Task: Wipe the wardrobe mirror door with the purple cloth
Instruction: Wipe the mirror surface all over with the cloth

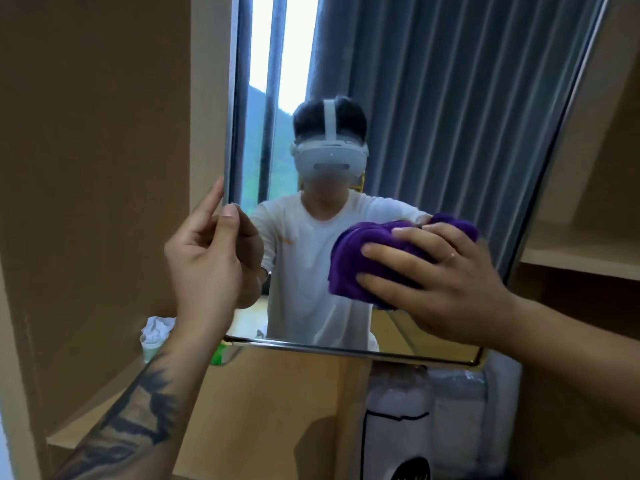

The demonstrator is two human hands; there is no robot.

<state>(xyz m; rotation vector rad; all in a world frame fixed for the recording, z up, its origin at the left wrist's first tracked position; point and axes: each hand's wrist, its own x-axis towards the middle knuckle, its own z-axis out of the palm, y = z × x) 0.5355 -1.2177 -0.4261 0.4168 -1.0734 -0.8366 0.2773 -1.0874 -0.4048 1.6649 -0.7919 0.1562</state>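
The wardrobe mirror door (433, 116) fills the middle of the head view, framed in thin metal and tilted. My left hand (204, 258) grips its left edge, thumb on the glass and fingers behind the frame. My right hand (446, 275) presses a bunched purple cloth (360, 261) flat against the lower right part of the glass. The mirror reflects a person in a white shirt wearing a headset, a grey curtain and a bright window.
Brown wardrobe panels stand to the left (97, 168) and shelves to the right (581, 251). Below the mirror sit white wrapped bundles (433, 410). A white crumpled item (156, 332) and something green (218, 355) lie on a lower shelf at the left.
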